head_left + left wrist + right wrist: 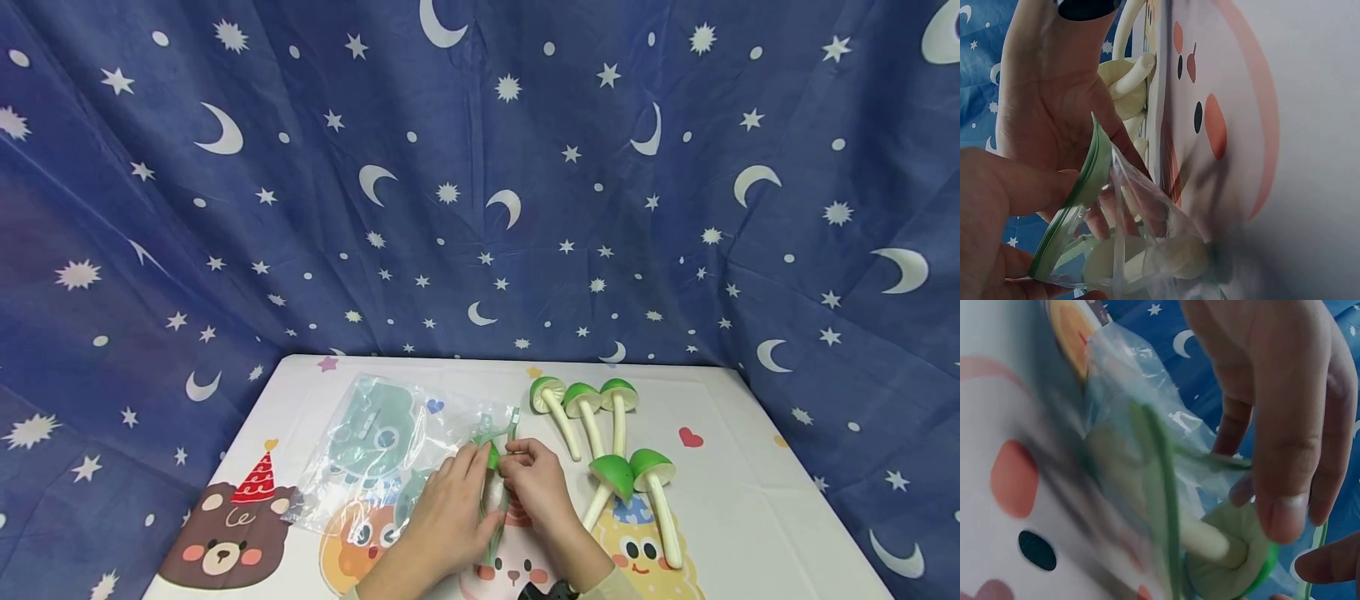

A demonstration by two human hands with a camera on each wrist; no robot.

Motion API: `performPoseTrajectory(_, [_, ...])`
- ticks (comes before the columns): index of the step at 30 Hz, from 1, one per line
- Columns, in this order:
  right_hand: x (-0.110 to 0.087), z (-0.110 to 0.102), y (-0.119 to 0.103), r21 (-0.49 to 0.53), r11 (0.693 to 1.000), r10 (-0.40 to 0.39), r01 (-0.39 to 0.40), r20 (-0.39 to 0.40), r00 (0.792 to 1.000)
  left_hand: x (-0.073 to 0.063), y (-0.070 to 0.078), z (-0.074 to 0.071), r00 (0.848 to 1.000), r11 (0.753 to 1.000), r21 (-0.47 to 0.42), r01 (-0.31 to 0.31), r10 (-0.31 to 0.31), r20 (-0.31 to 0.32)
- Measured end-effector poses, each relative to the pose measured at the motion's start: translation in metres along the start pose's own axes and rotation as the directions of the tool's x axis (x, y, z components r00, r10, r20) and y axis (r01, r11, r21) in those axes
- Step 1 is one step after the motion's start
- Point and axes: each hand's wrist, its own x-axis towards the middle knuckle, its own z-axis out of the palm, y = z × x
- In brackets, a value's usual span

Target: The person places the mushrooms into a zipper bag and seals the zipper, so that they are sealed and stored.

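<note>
A clear zip bag [360, 450] with a teal cartoon print and green zip edges lies on the table, its mouth toward the right. My left hand [450, 504] pinches one zip edge between thumb and fingers, which the left wrist view shows close up. On the other side of the mouth, my right hand [536, 483] has thumb and fingers curled at the opposite zip edge. Between the hands, a toy mushroom [1222, 550] with a green cap and pale stalk lies at the bag's mouth, partly behind the plastic. Part of its green cap shows between my fingers in the head view.
Several more green-capped toy mushrooms [618, 408] lie right of my hands, some with caps touching. A printed white tablecloth [750, 500] covers the table. A blue curtain [525, 208] with moons and stars hangs behind. A dark object [551, 590] shows at the bottom edge.
</note>
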Motion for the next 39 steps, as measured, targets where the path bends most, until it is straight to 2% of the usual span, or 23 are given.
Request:
performPoseTrajectory(10, [-0.0019,-0.0003,-0.0071,0.037,0.999,-0.008,0.005,0.056,0.998,0.0002,0.0005,-0.0007,1.0,1.0,0.014,-0.006,0.006,-0.004])
performPoseTrajectory(18, [-0.0014,-0.0007,-0.0078,0.113,0.993,0.012,-0.027,0.133,0.991,-0.0001,0.0009,-0.001,1.0,1.0,0.02,-0.005,0.005,-0.002])
performPoseTrajectory(28, [-0.0004,0.0014,-0.0061,0.137,0.989,0.033,-0.052,0.144,0.989,0.0005,0.0,0.0004,1.0,1.0,0.003,-0.006,0.006,0.006])
performPoseTrajectory(39, [0.0012,0.0012,-0.0078,0.173,0.984,-0.002,-0.032,0.195,0.981,0.0009,0.0001,-0.0005,1.0,1.0,-0.003,-0.009,0.009,0.012])
